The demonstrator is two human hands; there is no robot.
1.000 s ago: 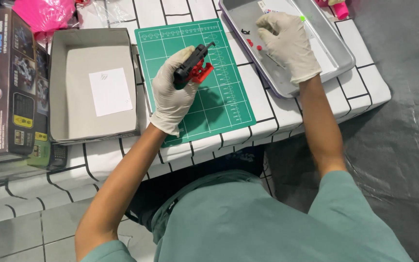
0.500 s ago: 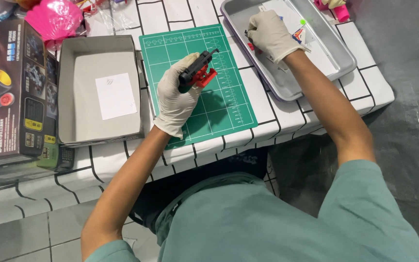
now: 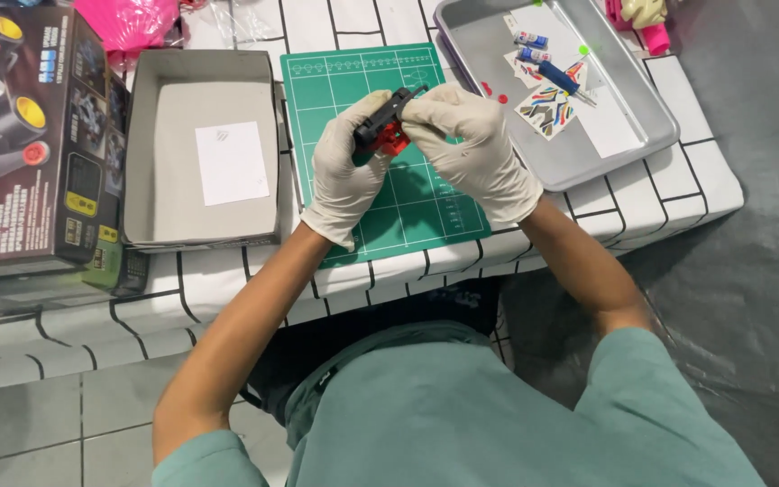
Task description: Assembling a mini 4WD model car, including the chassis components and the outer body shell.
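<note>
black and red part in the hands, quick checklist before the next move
1. Grip: left hand and right hand both hold the black and red part - ok.
2. Work over the green cutting mat, not off the table edge - ok.
3. Gloves on both hands - ok.
4. Screwdriver and sticker sheet lie in the metal tray beside the right hand - ok.
5. Loose small pieces seated in the part: hidden by fingers - cannot tell.
6. Open grey box left of the mat holds a white sheet - ok.

One green gridded cutting mat, one open grey cardboard box, one shallow grey metal tray, two white-gloved hands, two small batteries.
</note>
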